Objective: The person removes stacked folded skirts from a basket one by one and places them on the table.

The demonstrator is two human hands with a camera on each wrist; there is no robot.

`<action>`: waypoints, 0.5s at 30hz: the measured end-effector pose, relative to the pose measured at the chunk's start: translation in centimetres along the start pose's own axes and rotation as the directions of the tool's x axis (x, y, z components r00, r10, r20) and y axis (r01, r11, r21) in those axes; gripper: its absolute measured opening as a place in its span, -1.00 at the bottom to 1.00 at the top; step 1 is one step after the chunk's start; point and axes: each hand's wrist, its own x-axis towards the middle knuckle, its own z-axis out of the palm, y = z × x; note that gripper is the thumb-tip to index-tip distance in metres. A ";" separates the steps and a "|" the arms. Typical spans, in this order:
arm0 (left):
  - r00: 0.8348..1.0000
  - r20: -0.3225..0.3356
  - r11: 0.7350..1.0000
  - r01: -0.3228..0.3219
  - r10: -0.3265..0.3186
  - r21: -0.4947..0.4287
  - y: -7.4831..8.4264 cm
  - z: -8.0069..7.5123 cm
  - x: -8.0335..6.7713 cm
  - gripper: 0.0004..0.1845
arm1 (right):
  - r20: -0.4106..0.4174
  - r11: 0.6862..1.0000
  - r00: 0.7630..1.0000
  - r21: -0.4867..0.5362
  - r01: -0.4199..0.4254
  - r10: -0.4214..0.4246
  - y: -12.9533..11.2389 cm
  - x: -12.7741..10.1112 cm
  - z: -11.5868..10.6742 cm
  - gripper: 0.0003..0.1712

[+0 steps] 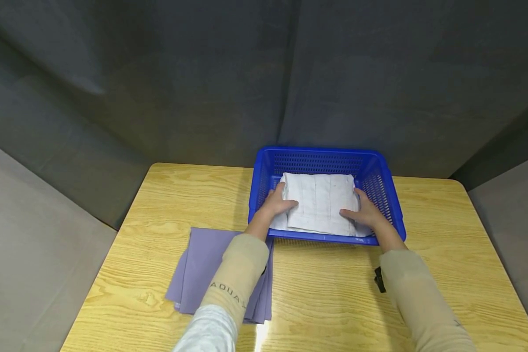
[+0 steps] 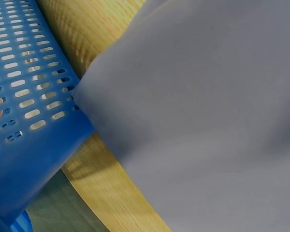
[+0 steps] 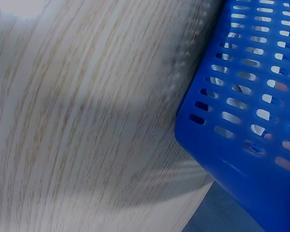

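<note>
A folded white cloth (image 1: pixel 319 201) lies inside a blue perforated plastic basket (image 1: pixel 389 195) at the back of the wooden table (image 1: pixel 334 293). My left hand (image 1: pixel 278 202) grips the cloth's left edge, thumb on top and fingers down its side. On the opposite edge my right hand (image 1: pixel 364 211) holds it the same way. Both forearms reach over the basket's near rim. Neither wrist view shows a hand: the left one has the basket wall (image 2: pixel 24 96), the right one the basket's outside (image 3: pixel 251 106).
A folded purple cloth (image 1: pixel 202 269) lies flat on the table left of the basket, partly under my left sleeve; it fills the left wrist view (image 2: pixel 208 121). Dark grey curtains close in the table at the back and sides. Bare wood (image 3: pixel 87 121) lies right of the basket.
</note>
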 end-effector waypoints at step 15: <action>0.991 0.098 0.973 -0.066 0.089 -0.220 0.3 0.0 0.0 -0.11 | 0.033 0.998 0.999 0.057 0.017 -0.019 -0.1 0.1 0.2 0.15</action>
